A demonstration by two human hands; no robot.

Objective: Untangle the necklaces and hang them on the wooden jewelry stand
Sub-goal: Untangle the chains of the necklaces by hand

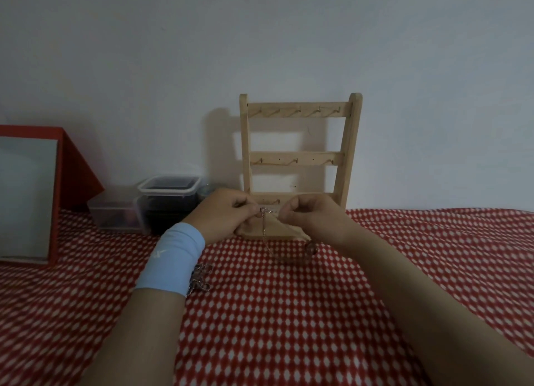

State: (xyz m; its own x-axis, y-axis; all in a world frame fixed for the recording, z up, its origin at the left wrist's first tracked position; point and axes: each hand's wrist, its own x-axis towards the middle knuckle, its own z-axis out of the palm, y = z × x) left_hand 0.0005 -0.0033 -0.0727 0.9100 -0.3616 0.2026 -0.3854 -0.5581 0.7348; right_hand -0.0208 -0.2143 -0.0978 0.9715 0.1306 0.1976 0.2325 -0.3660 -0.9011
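Nearest to us, two bare forearms reached forward over a red cloth patterned with white dots, which covered the surface. The left wrist wore a pale blue wristband. Just beside that wristband, a tangled clump of necklaces lay on the cloth, not yet sorted, as we judged.

Farther on, the left hand and right hand met close together, knuckles up and fingers curled inward. Each grip pinched the top of one thin chain necklace between thumb and fingertip, near what looked like its clasp. The chain drooped in a loop down to the cloth, with a small round pendant at its low right end. We took it that the hands held it raised so the chain hung free and its ends could be worked.

Directly behind the hands stood the wooden jewelry stand, upright against the wall, its pegged rails bare. Placed so near, it kept the pegs within easy reach. To its left sat stacked plastic containers, and farther left a red box.
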